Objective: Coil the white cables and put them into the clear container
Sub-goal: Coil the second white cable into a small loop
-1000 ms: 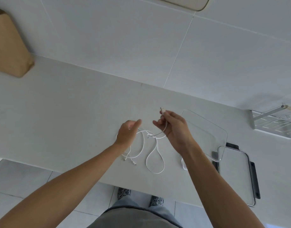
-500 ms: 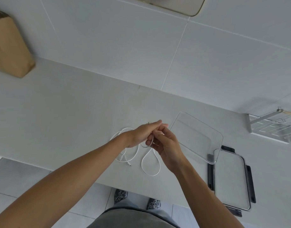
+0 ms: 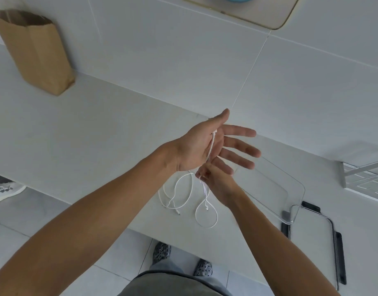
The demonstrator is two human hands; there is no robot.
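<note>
counter (image 3: 98, 129): broad bare span left of hands, front edge just below the loops | clear container (image 3: 290, 189): right, near the edge, on its lid (image 3: 312, 238) | left hand (image 3: 205, 146): flat, fingers spread, white cable (image 3: 211, 146) across palm | right hand (image 3: 216, 180): pinched on that cable; remaining loops on the counter.

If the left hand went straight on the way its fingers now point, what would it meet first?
The left hand lies open, palm up, fingers aimed right and slightly down in the picture. That line passes over the clear container; probably nothing blocks it sooner, though height above the container is unclear.
</note>
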